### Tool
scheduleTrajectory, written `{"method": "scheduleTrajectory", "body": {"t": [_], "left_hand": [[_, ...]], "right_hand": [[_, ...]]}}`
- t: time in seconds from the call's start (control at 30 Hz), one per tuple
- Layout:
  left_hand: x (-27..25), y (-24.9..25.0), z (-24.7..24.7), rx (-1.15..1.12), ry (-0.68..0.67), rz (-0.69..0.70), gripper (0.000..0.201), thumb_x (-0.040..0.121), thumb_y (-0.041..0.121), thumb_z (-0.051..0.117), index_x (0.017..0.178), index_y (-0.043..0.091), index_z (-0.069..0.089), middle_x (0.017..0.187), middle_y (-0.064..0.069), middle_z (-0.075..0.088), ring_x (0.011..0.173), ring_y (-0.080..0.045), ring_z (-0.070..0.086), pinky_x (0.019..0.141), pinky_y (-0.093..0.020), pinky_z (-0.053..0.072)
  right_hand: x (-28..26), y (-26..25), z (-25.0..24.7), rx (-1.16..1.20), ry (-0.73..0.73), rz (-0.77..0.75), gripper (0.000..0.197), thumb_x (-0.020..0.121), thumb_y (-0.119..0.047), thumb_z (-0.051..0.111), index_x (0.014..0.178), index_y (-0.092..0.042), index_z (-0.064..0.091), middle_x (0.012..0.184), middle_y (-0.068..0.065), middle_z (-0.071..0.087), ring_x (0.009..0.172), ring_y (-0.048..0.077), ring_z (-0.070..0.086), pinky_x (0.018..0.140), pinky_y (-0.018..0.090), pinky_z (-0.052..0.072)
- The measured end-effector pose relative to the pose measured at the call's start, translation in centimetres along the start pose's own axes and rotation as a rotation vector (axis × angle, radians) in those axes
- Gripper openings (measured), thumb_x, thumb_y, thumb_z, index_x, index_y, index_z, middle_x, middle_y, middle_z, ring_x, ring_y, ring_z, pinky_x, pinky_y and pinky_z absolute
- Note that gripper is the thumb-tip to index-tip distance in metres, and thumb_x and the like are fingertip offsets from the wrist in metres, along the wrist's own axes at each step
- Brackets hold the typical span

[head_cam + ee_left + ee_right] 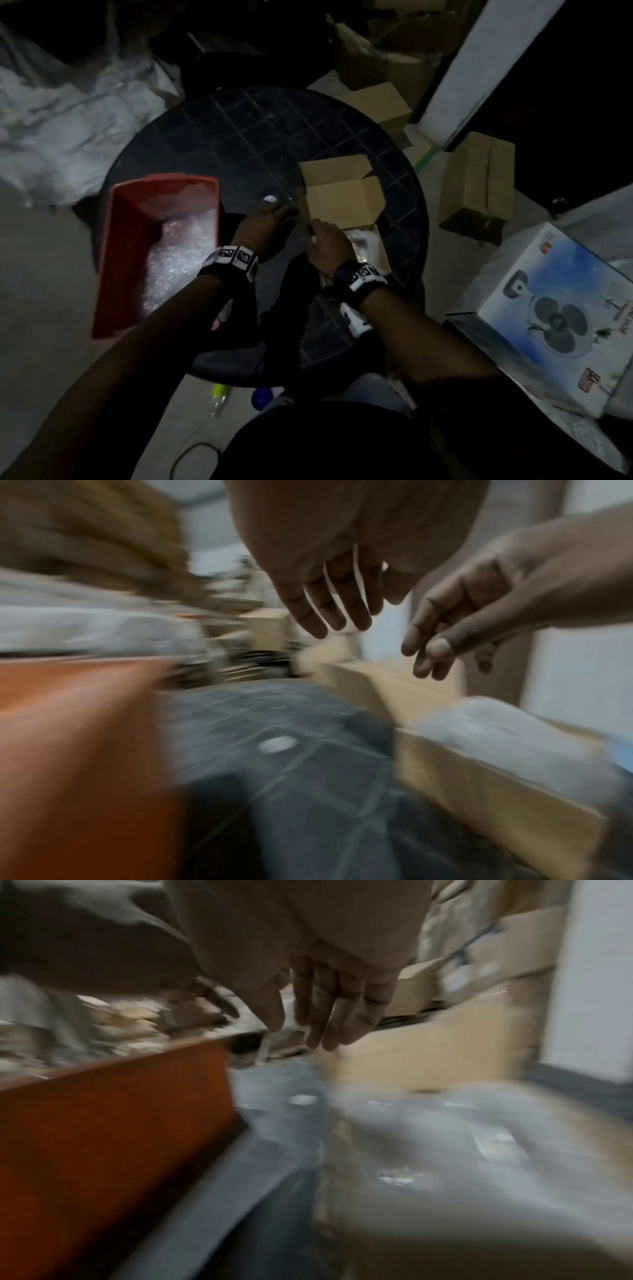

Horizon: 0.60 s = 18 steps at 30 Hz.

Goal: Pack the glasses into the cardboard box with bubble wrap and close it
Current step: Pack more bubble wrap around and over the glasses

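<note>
A small cardboard box [342,202] stands on the round dark table [239,137] with its flaps up. Bubble wrap [364,241] fills its near end, and no glasses can be made out inside the wrap. My left hand [277,212] hovers at the box's left side with straight, spread fingers [329,610], holding nothing. Just over the box's near left corner, my right hand [318,233] hangs with loosely bent fingers [329,1015] and is also empty. The wrist views are blurred; the box [428,696] and its wrap [462,1150] lie below the fingers.
A red bin [126,260] lined with bubble wrap [181,253] stands at the table's left. A small white disc [270,198] marks the table's centre. Closed cardboard boxes [476,185] and a fan carton [555,308] sit on the floor to the right. Crumpled plastic [61,130] lies far left.
</note>
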<state>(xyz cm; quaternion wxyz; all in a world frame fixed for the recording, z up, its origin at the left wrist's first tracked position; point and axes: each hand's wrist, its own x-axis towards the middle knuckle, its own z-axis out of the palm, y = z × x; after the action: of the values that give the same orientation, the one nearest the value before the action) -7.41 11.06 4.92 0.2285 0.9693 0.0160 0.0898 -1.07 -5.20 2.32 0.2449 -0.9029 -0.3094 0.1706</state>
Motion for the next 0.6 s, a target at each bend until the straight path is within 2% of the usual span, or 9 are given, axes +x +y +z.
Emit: {"method": "scheduleTrajectory", "body": {"t": [0.1, 0.17, 0.2, 0.23, 0.33, 0.37, 0.43, 0.53, 0.6], "left_hand": [[-4.9, -4.1, -3.0, -0.025, 0.123, -0.242, 0.030, 0.089, 0.032, 0.051, 0.110, 0.015, 0.064, 0.105, -0.013, 0.067, 0.092, -0.035, 0.062, 0.075, -0.040, 0.051], [-8.4, -7.2, -3.7, -0.063, 0.174, -0.391, 0.027, 0.089, 0.031, 0.053, 0.106, 0.012, 0.063, 0.101, -0.012, 0.067, 0.091, -0.034, 0.062, 0.078, -0.039, 0.050], [-9.9, -8.7, -3.7, -0.047, 0.153, -0.490, 0.026, 0.088, 0.028, 0.058, 0.107, 0.011, 0.062, 0.104, -0.013, 0.067, 0.094, -0.034, 0.062, 0.082, -0.038, 0.049], [-11.4, -10.3, -3.5, -0.012, 0.073, -0.597, 0.032, 0.086, 0.028, 0.064, 0.112, 0.010, 0.061, 0.111, -0.015, 0.065, 0.100, -0.034, 0.060, 0.087, -0.039, 0.048], [-15.1, -13.5, -2.3, 0.146, -0.361, -0.863, 0.074, 0.071, 0.046, 0.078, 0.128, 0.011, 0.049, 0.127, -0.021, 0.053, 0.113, -0.038, 0.055, 0.094, -0.041, 0.047], [-15.9, -14.1, -1.9, 0.177, -0.465, -0.890, 0.082, 0.065, 0.050, 0.080, 0.128, 0.011, 0.047, 0.126, -0.020, 0.053, 0.115, -0.039, 0.054, 0.093, -0.040, 0.047], [-16.7, -14.2, -1.4, 0.210, -0.536, -0.869, 0.080, 0.061, 0.049, 0.083, 0.124, 0.013, 0.050, 0.122, -0.018, 0.054, 0.115, -0.038, 0.053, 0.092, -0.039, 0.047], [-16.6, -14.2, -0.9, 0.252, -0.490, -0.790, 0.046, 0.067, 0.029, 0.081, 0.106, 0.013, 0.062, 0.109, -0.017, 0.062, 0.101, -0.035, 0.062, 0.089, -0.039, 0.050], [-15.9, -13.9, -1.3, 0.311, -0.437, -0.777, 0.021, 0.069, 0.021, 0.071, 0.086, 0.011, 0.069, 0.092, -0.014, 0.069, 0.083, -0.032, 0.068, 0.079, -0.038, 0.056]], "right_hand": [[1.2, -5.4, 3.2, 0.024, 0.016, -0.137, 0.030, 0.087, -0.018, 0.056, 0.114, -0.005, 0.061, 0.101, 0.023, 0.066, 0.091, 0.041, 0.061, 0.074, 0.045, 0.052], [1.3, -8.8, 4.9, 0.054, 0.019, -0.219, 0.033, 0.085, -0.020, 0.059, 0.113, -0.003, 0.061, 0.104, 0.022, 0.065, 0.095, 0.041, 0.060, 0.081, 0.045, 0.051], [1.3, -10.3, 5.7, 0.058, 0.005, -0.251, 0.037, 0.084, -0.024, 0.058, 0.115, -0.003, 0.060, 0.107, 0.022, 0.064, 0.098, 0.040, 0.059, 0.084, 0.046, 0.050], [1.2, -11.3, 6.6, 0.056, -0.012, -0.285, 0.040, 0.083, -0.026, 0.058, 0.116, -0.004, 0.059, 0.109, 0.021, 0.063, 0.100, 0.040, 0.057, 0.086, 0.047, 0.048], [0.9, -13.1, 9.0, 0.009, -0.055, -0.377, 0.041, 0.080, -0.026, 0.063, 0.115, -0.006, 0.060, 0.113, 0.017, 0.060, 0.106, 0.038, 0.054, 0.087, 0.052, 0.048], [0.9, -13.1, 9.6, -0.003, -0.081, -0.395, 0.042, 0.078, -0.027, 0.063, 0.114, -0.006, 0.060, 0.114, 0.016, 0.059, 0.108, 0.037, 0.053, 0.085, 0.054, 0.049], [1.0, -12.7, 10.6, -0.044, -0.107, -0.414, 0.044, 0.076, -0.027, 0.065, 0.114, -0.006, 0.060, 0.119, 0.016, 0.057, 0.112, 0.037, 0.052, 0.086, 0.055, 0.049], [0.7, -12.0, 10.8, -0.078, -0.152, -0.422, 0.045, 0.078, -0.029, 0.064, 0.116, -0.006, 0.060, 0.131, 0.015, 0.053, 0.121, 0.037, 0.048, 0.092, 0.055, 0.047], [0.5, -11.8, 10.6, -0.103, -0.165, -0.431, 0.046, 0.080, -0.030, 0.064, 0.119, -0.006, 0.060, 0.137, 0.014, 0.050, 0.125, 0.036, 0.044, 0.095, 0.055, 0.045]]}}
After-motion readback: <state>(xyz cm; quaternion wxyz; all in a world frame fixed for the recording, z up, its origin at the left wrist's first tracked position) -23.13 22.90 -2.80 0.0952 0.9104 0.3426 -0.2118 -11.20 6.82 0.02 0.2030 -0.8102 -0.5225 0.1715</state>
